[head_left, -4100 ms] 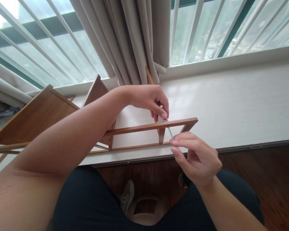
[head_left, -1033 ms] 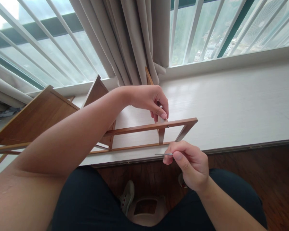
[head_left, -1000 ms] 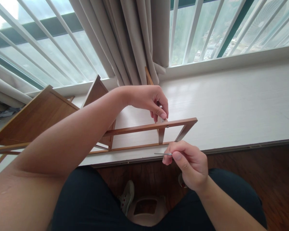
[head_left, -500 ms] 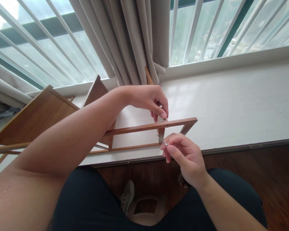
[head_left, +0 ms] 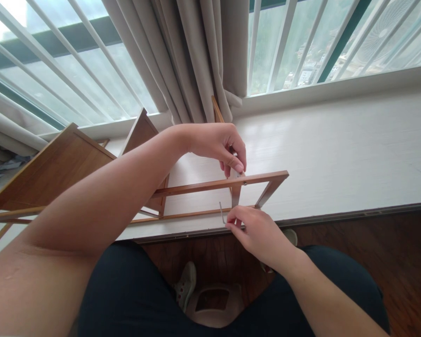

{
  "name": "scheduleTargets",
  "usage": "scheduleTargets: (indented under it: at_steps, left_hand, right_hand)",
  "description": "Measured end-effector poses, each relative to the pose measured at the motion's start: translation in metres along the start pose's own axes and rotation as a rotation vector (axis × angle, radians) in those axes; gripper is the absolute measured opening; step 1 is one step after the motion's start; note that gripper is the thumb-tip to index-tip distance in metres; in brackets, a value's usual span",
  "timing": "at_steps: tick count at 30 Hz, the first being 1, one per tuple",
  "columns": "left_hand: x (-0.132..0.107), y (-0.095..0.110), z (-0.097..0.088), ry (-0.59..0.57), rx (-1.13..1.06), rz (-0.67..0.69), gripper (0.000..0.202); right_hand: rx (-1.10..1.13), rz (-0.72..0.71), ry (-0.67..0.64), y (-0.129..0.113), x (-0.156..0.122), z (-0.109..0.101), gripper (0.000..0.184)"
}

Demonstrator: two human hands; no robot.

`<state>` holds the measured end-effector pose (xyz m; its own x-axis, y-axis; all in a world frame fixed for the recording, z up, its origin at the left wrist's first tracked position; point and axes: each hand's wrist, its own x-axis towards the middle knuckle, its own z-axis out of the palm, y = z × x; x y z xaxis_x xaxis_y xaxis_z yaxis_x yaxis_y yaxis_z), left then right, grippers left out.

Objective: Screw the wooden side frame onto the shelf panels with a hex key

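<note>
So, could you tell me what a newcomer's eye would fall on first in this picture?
Most likely the two hands meeting mid-picture over a thin wooden frame on the white sill. The left hand pinches the frame at its top rail, while the right hand, just below, holds a small bent hex key in its fingers. Behind them, a beige curtain hangs at top centre.
</note>
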<state>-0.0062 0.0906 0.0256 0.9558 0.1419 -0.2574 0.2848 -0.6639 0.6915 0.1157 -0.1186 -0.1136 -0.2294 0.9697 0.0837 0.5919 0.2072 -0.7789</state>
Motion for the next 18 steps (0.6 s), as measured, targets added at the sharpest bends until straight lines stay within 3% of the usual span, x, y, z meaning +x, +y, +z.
scheduleTargets:
  at_steps: [9,14,18]
  left_hand:
    - [-0.0002,0.0015,0.0005,0.031,0.018,-0.014,0.021]
    - [0.0,-0.0001,0.0,-0.001,-0.001,-0.021,0.023]
    - [0.0,0.0002,-0.0002,0.013,0.021,-0.004,0.023]
  right_hand:
    - [-0.18,0.166,-0.042,0.0071,0.0006,-0.0027,0.013]
    - [-0.186,0.139,-0.08,0.0071,0.0005,-0.0036,0.013]
    - [-0.126,0.062,-0.039,0.0075,0.0011,-0.0042,0.01]
